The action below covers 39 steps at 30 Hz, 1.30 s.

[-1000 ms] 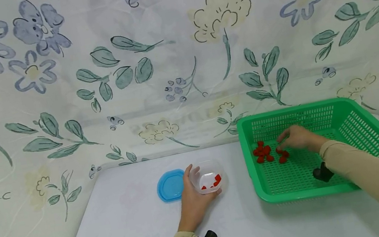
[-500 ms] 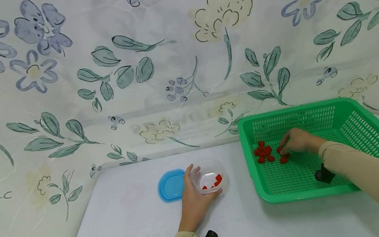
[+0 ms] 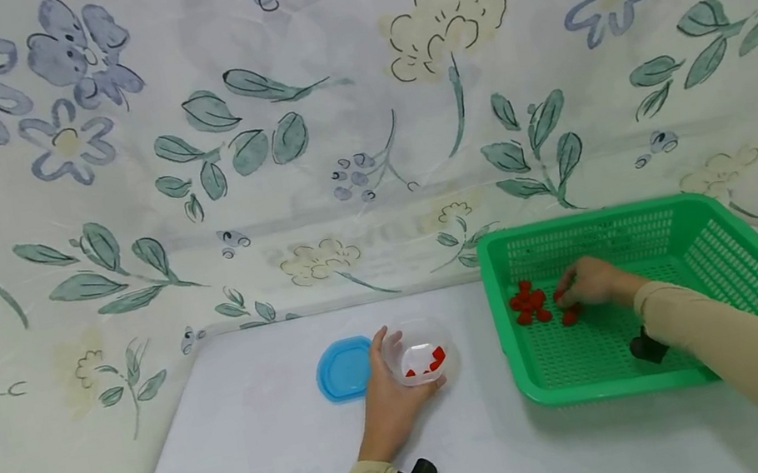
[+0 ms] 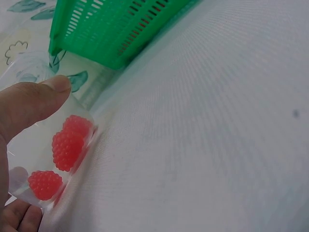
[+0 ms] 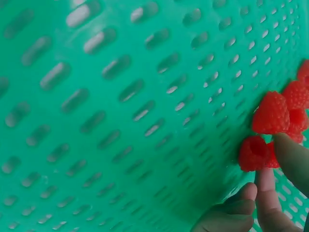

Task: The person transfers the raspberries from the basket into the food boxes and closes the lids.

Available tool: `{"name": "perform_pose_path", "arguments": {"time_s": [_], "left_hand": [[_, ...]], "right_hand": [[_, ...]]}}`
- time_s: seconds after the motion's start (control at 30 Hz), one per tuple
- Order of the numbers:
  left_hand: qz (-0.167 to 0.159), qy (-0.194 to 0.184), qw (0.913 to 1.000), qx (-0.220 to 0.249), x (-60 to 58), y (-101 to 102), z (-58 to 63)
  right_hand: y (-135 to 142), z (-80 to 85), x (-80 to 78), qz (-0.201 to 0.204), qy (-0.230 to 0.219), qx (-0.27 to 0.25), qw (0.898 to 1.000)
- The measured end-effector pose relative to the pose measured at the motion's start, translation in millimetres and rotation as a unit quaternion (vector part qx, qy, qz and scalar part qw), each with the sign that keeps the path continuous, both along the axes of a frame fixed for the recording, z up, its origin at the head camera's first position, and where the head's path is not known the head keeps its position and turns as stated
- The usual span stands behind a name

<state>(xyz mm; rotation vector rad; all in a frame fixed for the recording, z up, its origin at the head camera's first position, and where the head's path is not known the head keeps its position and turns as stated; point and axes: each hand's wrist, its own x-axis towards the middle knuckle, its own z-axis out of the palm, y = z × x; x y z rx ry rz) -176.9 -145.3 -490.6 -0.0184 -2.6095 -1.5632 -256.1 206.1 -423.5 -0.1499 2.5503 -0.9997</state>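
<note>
My left hand (image 3: pixel 387 412) holds a clear plastic tub (image 3: pixel 439 330), thumb and fingers curled round its sides. Several red raspberries (image 4: pixel 67 151) lie at the bottom of the tub. Inside the green basket (image 3: pixel 619 386), my right hand (image 3: pixel 594 281) reaches down to a small group of raspberries (image 3: pixel 570 316). Its thumb and a finger pinch a raspberry (image 5: pixel 253 153) in the right wrist view, where part of the hand is cut off by the frame edge. Another raspberry cluster (image 3: pixel 529 301) lies to the left of that hand.
A blue lid (image 3: pixel 342 371) lies on the white table (image 3: pixel 251 462), left of the tub. The basket has raised slotted walls and stands at the right. A floral cloth (image 3: pixel 356 105) hangs behind the table.
My right hand's fingers have lowered slightly and drawn together on a raspberry in the basket. The left hand and the tub stay in place.
</note>
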Motion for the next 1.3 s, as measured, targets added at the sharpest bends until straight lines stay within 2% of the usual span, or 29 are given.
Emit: {"name": "perform_pose_path", "arguments": {"time_s": [0.23, 0.43, 0.8, 1.3], "left_hand": [[0.005, 0.002, 1.0000, -0.007, -1.0, 0, 0.5], [0.003, 0.003, 1.0000, -0.005, -1.0, 0, 0.5], [0.005, 0.003, 1.0000, -0.005, -0.3, -1, 0.5], [0.002, 0.004, 1.0000, -0.006, 0.9, 0, 1.6]], "right_hand": [[-2, 7.9, 0.2, -0.001, -0.002, -0.018, 1.000], [-2, 11.3, -1.7, 0.016, 0.008, -0.034, 0.999], [-8, 33.9, 1.4, 0.020, 0.014, -0.070, 0.997], [-13, 64.2, 22.6, -0.007, 0.043, -0.071, 0.997]]}}
